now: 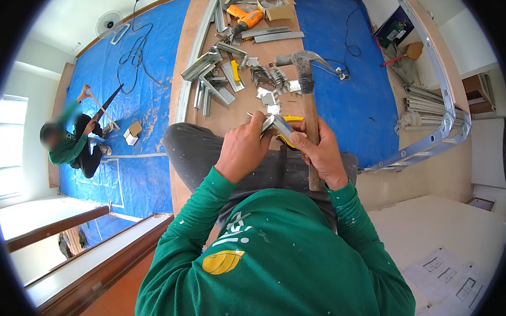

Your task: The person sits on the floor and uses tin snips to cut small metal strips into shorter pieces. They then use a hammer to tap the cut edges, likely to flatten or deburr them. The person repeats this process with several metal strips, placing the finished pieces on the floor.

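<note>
My left hand (244,147) is closed on one end of a short, bent piece of silver metal channel (282,125) above my lap. The thumb and fingers of my right hand (324,155) pinch the other end. My right hand also holds a claw hammer (307,109) upright against the palm, its wooden handle running down past the fingers and its steel head pointing away from me. Just behind the channel piece shows a yellow and black object (294,119), mostly hidden. Ahead lie small folded metal brackets (270,78), some in a row.
On the wooden board (215,119) lie cut metal channels (216,75), an orange drill (245,18) and an open cardboard box (278,8). Blue sheeting (348,99) covers the floor on both sides. A ladder (446,118) is at right. Another person (76,136) sits at left, holding a long strip.
</note>
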Motion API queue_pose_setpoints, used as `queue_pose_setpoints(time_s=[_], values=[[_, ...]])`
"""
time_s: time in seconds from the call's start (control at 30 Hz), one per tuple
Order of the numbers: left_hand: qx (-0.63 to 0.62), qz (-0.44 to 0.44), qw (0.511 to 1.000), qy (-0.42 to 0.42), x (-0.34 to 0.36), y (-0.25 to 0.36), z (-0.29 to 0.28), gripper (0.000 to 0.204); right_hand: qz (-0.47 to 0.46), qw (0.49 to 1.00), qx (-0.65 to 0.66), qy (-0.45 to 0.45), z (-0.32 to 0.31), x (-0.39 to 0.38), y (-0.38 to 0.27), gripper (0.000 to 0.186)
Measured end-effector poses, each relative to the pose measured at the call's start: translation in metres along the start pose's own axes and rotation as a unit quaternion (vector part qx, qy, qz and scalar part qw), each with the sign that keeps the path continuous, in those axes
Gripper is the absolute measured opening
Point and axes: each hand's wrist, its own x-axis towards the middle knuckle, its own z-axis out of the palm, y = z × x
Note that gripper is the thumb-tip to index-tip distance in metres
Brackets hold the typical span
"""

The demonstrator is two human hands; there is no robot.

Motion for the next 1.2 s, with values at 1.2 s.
queue_pose_setpoints(time_s=[1.2], values=[[-0.130, -0.164, 0.977, 0.029, 0.001, -0.084, 0.048, 0.035, -0.286, 0.851, -0.440, -0.037, -0.028, -0.041, 0.011, 0.022]])
